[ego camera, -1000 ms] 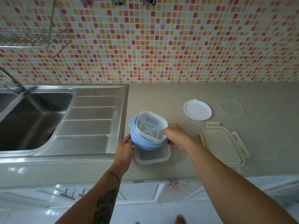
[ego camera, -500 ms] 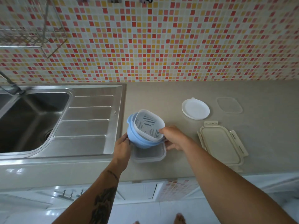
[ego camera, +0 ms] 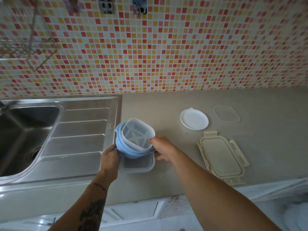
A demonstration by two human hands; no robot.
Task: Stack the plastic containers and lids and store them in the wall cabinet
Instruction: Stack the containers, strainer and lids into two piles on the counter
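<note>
A white slotted strainer basket (ego camera: 137,134) sits nested in a light blue bowl (ego camera: 124,150), and both rest tilted on a clear rectangular container (ego camera: 138,165) on the beige counter (ego camera: 166,104). My left hand (ego camera: 109,158) grips the stack's left side at the bowl and container. My right hand (ego camera: 162,147) holds the right side, thumb on the strainer rim and fingers at the container's edge. To the right lie a round white lid (ego camera: 194,119), a clear rectangular lid (ego camera: 227,114) and a beige clip-lock lid (ego camera: 221,156).
A steel sink (ego camera: 25,130) with a ribbed drainboard (ego camera: 80,130) fills the left. A mosaic tile wall (ego camera: 166,55) rises behind, with a wire rack (ego camera: 25,47) at upper left and a socket (ego camera: 106,5) at the top. The counter's front edge runs just below the stack.
The view has tilted up, showing more wall. Both hands keep their hold on the stack, which has shifted only slightly on the counter.
</note>
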